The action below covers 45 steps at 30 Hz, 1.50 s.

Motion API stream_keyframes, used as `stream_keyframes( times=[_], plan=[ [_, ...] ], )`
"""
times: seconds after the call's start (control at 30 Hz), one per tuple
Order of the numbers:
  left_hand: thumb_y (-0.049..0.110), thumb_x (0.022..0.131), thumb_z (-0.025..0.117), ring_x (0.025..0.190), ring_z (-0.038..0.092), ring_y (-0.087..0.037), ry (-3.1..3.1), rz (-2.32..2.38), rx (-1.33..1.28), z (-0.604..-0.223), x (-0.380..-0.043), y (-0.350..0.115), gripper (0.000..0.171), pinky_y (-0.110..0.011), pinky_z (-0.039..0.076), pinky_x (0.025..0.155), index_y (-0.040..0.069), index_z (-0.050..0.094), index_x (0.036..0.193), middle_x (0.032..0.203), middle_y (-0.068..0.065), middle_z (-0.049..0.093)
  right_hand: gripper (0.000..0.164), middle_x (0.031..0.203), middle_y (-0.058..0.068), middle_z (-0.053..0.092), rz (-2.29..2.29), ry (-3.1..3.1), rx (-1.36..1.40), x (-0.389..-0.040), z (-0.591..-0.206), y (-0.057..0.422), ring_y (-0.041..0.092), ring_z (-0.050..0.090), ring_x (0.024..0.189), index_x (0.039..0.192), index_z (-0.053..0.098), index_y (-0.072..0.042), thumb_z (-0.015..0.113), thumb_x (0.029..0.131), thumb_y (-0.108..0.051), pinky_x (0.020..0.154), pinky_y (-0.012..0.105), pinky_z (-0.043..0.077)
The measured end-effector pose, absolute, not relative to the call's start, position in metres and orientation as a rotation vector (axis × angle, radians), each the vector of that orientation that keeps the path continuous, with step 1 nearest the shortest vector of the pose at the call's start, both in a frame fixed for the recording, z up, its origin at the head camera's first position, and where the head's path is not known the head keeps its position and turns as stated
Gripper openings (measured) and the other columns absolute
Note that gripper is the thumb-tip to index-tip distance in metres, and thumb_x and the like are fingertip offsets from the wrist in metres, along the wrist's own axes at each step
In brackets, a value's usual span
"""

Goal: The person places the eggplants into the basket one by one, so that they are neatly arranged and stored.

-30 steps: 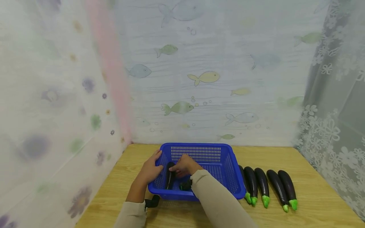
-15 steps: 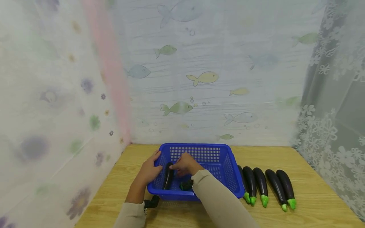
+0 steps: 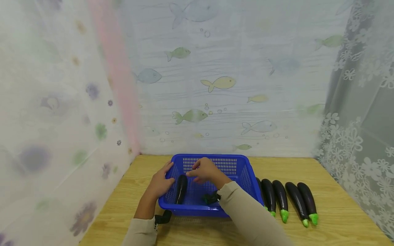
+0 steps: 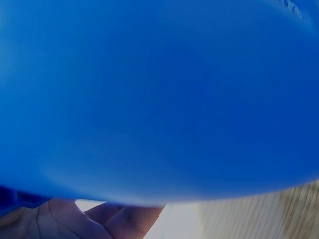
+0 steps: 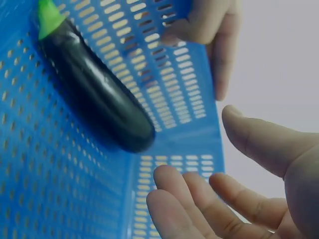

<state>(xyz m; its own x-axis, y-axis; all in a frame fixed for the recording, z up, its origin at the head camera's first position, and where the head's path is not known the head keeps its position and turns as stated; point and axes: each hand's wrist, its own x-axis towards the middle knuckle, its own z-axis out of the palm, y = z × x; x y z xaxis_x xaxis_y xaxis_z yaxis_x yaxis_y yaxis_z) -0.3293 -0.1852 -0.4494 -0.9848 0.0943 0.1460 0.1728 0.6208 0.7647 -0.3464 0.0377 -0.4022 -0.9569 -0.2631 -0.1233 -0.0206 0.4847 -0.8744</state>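
Note:
A blue plastic basket (image 3: 195,207) with slotted walls stands on the table. Along its left wall lies one dark eggplant (image 3: 182,188), its green stem end (image 5: 50,19) showing in the right wrist view. My left hand (image 3: 161,181) grips the basket's left rim, thumb inside and fingers outside. Over the basket, just past the eggplant's far end, is my right hand (image 3: 207,170). Its fingers (image 5: 172,211) and thumb are spread apart with nothing between them. The basket's blue rim (image 4: 164,99) fills most of the left wrist view.
Several more eggplants (image 3: 280,196) lie side by side on the wooden table (image 3: 123,205), right of the basket, green ends toward me. The nearest one is partly hidden by the basket. A fish-patterned curtain (image 3: 221,102) hangs behind the table.
My right hand has let go of the eggplant and risen up and to the right, its fingers parting. The eggplant now rests against the left wall; my left hand stays on the rim.

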Motion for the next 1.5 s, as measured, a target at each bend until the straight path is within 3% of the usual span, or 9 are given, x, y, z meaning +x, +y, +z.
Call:
stream_keyframes(
  times=[0.27,0.6,0.93,1.23,1.5],
  plan=[
    [0.009,0.088,0.060,0.153,0.032,-0.041,-2.725,-1.305,-0.212,-0.449,-0.329,-0.192,0.075,-0.066,0.037,0.113,0.014,0.041,0.160,0.171,-0.003,0.030,0.056,0.118,0.020,0.067,-1.510,2.478,-0.295,-0.342,-0.392,0.066,0.032,0.078,0.086,0.130,0.063,0.005,0.084,0.086,-0.024,0.078,0.045,0.063],
    [0.010,0.087,0.061,0.153,0.034,-0.041,-2.712,-1.277,-0.164,-0.449,-0.325,-0.199,0.075,-0.065,0.038,0.113,0.014,0.043,0.159,0.169,-0.004,0.033,0.046,0.117,0.012,0.070,-1.488,2.613,-0.338,-0.327,-0.387,0.117,0.026,0.073,0.096,0.126,0.068,-0.005,0.081,0.090,-0.029,0.077,0.043,0.063],
    [0.011,0.086,0.061,0.151,0.037,-0.041,-2.713,-1.253,-0.158,-0.450,-0.322,-0.200,0.074,-0.064,0.043,0.109,0.013,0.044,0.158,0.169,-0.003,0.034,0.044,0.117,0.012,0.071,-1.392,2.817,-0.375,-0.310,-0.385,0.185,0.020,0.072,0.095,0.126,0.068,-0.008,0.079,0.091,-0.033,0.073,0.038,0.063],
    [0.009,0.084,0.062,0.149,0.040,-0.040,-2.681,-1.266,-0.199,-0.452,-0.325,-0.193,0.074,-0.062,0.044,0.108,0.010,0.047,0.156,0.168,-0.005,0.036,0.049,0.117,0.017,0.071,-1.281,2.927,-0.304,-0.293,-0.390,0.243,0.022,0.072,0.092,0.129,0.065,-0.002,0.076,0.093,-0.033,0.070,0.037,0.062],
    [0.009,0.084,0.063,0.150,0.039,-0.039,-2.676,-1.272,-0.222,-0.453,-0.329,-0.185,0.074,-0.060,0.044,0.109,0.011,0.048,0.156,0.167,-0.003,0.037,0.057,0.113,0.017,0.073,-1.132,3.035,-0.267,-0.278,-0.393,0.283,0.028,0.072,0.094,0.129,0.064,0.001,0.074,0.093,-0.043,0.069,0.039,0.060]
  ],
)
